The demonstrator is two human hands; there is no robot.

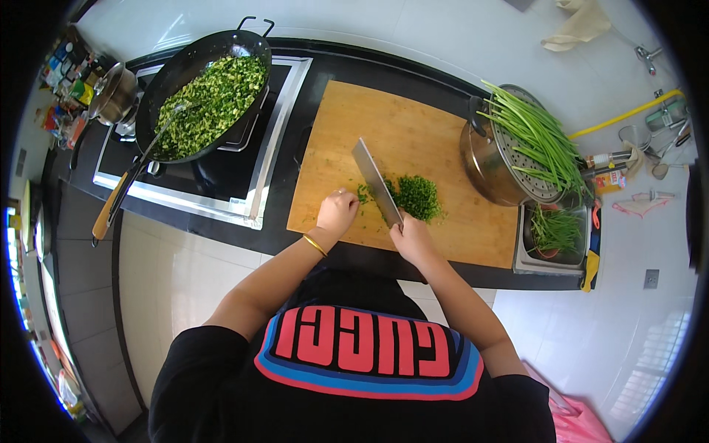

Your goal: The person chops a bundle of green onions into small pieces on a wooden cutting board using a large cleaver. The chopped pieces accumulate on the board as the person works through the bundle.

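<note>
A wide-bladed cleaver [377,179] is gripped by my right hand [413,240] at its handle, its blade slanting away to the far left over the wooden cutting board [347,118]. Finely chopped green chives [418,198] lie heaped against the blade's right side. A few more bits sit on its left, beside my left hand [337,213]. That hand is closed with curled fingers at the board's near part, a gold bangle on its wrist. Whether anything is inside its fingers is hidden.
On the left cooktop stands a wok [258,46] full of chopped greens and yellow bits, with a long-handled ladle [151,145] in it. Whole green stalks [533,136] lie on a steamer pot [484,166] at the right. More greens [554,227] are in the sink [522,258].
</note>
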